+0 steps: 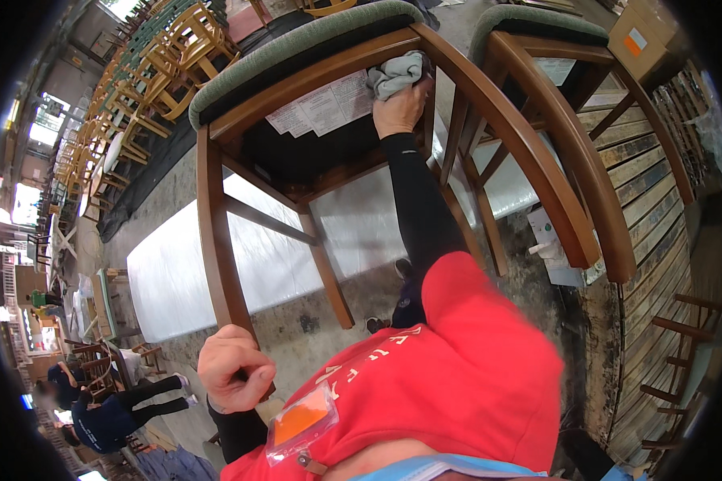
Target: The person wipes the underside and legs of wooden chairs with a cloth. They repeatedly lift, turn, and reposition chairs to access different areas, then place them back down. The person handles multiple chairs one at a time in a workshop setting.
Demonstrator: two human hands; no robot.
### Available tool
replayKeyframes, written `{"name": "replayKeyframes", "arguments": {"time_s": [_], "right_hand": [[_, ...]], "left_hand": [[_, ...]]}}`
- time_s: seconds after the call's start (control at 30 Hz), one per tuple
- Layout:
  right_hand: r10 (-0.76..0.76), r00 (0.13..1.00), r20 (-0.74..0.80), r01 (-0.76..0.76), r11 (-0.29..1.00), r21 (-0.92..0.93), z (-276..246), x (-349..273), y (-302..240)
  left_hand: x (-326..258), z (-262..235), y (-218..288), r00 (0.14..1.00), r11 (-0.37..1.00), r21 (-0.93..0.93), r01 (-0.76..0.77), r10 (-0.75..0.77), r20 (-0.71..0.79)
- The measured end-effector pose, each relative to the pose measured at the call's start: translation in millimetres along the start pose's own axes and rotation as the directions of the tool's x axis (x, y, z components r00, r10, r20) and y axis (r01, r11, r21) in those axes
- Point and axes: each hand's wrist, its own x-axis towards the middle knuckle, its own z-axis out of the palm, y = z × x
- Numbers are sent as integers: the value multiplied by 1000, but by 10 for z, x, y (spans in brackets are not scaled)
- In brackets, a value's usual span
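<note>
The brown wooden chair with the green padded seat (297, 104) is tipped so its underside faces the person, which brings the seat frame and the white paper labels (321, 108) stuck there within reach. The left hand (234, 369) is closed tight around the end of one chair leg (217, 232), seemingly to brace the chair in that tilt. The right hand (399, 108), arm stretched out in a black sleeve, is clenched on a crumpled grey cloth (395, 74) and presses it against the underside of the seat frame, just beside the labels.

A second wooden chair with a green seat (553, 144) stands close to the right, its curved back nearly touching the first. Behind both lies a long white-covered surface (249, 264) on a stained concrete floor (297, 329). The room is a large workshop: rows of yellow-and-green wooden chairs (152, 72) are stacked at the far left, slatted wooden boards (650, 208) lie at the right, and another person in dark clothing (108, 417) bends low at the lower left.
</note>
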Motion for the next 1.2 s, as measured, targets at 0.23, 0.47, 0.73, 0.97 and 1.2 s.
{"name": "replayKeyframes", "arguments": {"time_s": [0.23,0.47,0.73,0.97,1.2], "right_hand": [[-31,998,-47,36,992,124,-152,-189,8],[26,999,-26,-24,997,73,-60,-83,1],[-153,985,-86,171,942,288,-92,-341,-52],[96,995,3,-94,973,212,-94,-129,93],[117,990,-73,-90,949,303,67,-159,-124]], "left_hand": [[-3,0,-17,1000,1000,-13,2,-2,-4],[-50,-45,-25,999,1000,1,8,-8,41],[-60,-50,-28,1000,1000,-10,17,-17,25],[-11,-38,-50,1000,999,-28,-16,17,21],[-49,-31,-12,1000,1000,-21,0,0,21]]}}
